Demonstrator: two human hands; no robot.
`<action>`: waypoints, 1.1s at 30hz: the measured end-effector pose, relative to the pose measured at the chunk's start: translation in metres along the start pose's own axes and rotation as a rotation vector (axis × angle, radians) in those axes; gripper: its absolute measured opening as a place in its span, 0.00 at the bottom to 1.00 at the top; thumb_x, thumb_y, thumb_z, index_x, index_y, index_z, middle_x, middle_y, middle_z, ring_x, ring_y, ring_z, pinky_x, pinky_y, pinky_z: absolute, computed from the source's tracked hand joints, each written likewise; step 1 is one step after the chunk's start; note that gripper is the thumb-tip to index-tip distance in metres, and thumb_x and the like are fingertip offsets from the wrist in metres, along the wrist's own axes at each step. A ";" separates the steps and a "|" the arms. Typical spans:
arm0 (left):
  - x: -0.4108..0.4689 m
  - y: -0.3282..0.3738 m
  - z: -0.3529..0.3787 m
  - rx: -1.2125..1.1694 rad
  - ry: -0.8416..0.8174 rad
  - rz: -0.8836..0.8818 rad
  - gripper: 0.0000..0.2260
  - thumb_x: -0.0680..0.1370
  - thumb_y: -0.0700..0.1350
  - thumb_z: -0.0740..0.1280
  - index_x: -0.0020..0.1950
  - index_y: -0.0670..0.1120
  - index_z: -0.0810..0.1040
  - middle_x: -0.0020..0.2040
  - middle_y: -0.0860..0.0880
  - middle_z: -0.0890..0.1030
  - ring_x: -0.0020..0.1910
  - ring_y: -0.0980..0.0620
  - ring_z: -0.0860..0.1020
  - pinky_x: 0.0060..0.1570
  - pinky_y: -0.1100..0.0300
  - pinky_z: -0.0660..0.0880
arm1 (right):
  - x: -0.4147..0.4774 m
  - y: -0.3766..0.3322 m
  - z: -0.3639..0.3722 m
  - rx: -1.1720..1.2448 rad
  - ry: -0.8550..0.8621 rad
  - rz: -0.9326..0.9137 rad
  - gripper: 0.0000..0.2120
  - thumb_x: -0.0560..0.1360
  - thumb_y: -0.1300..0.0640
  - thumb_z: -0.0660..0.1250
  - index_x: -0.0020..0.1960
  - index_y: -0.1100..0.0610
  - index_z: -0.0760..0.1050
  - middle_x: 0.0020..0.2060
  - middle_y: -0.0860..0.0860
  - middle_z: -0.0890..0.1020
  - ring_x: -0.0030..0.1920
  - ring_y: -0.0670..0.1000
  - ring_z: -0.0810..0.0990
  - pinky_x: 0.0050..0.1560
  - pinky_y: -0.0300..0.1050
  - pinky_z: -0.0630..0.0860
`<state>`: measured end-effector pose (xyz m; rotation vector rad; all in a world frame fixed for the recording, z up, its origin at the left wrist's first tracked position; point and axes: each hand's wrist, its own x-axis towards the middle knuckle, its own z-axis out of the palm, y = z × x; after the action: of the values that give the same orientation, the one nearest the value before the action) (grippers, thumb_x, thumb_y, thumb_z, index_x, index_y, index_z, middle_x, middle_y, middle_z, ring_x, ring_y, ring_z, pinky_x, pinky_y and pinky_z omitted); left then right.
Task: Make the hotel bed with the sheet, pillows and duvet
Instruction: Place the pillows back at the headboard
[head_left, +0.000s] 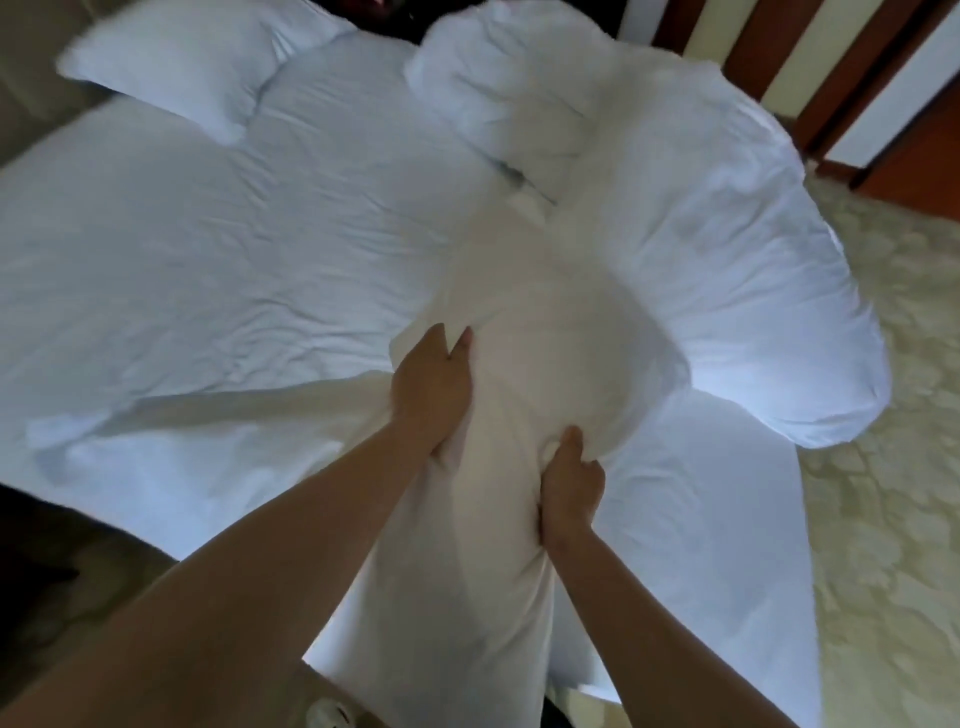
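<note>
White cloth-cased pillow (519, 545), near centre: left hand (431, 389) and right hand (571, 483) both clamped tight on its bunched fabric. Rumpled white duvet (727, 260), right.

My left forearm (270, 545) is bare along all of its visible length, down to the picture's lower edge, and looks broad through the wide lens. My right forearm (639, 587) is bare too and shows slimmer. My left hand (431, 389) and right hand (571, 483) are bare as well, wrists and fingers uncovered. The nails are too blurred to make out. Low between my arms is a small white shape (327, 716) with dark marks; I cannot tell whether it is my shoe.
</note>
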<state>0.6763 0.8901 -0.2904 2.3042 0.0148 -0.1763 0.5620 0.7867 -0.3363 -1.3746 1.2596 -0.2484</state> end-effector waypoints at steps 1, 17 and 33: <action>0.004 -0.009 -0.026 -0.005 0.024 0.009 0.20 0.82 0.57 0.52 0.59 0.44 0.73 0.57 0.44 0.78 0.58 0.43 0.75 0.49 0.58 0.63 | -0.019 -0.003 0.018 0.016 -0.023 -0.005 0.27 0.80 0.42 0.58 0.63 0.65 0.74 0.59 0.60 0.79 0.60 0.60 0.77 0.58 0.46 0.70; 0.101 -0.167 -0.330 -0.202 0.410 -0.098 0.17 0.82 0.57 0.55 0.54 0.44 0.74 0.46 0.50 0.77 0.50 0.45 0.76 0.45 0.58 0.67 | -0.212 -0.078 0.294 0.034 -0.294 -0.230 0.16 0.81 0.45 0.58 0.48 0.56 0.75 0.36 0.46 0.75 0.45 0.52 0.73 0.50 0.44 0.68; 0.323 -0.253 -0.503 -0.238 0.495 -0.191 0.20 0.82 0.56 0.54 0.65 0.43 0.72 0.62 0.45 0.77 0.63 0.43 0.73 0.55 0.56 0.68 | -0.240 -0.186 0.581 -0.058 -0.423 -0.329 0.17 0.79 0.44 0.59 0.45 0.56 0.77 0.44 0.52 0.81 0.51 0.57 0.78 0.60 0.53 0.74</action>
<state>1.0404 1.4167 -0.1845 2.0519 0.4827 0.2883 1.0074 1.2557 -0.2268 -1.5835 0.6945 -0.1357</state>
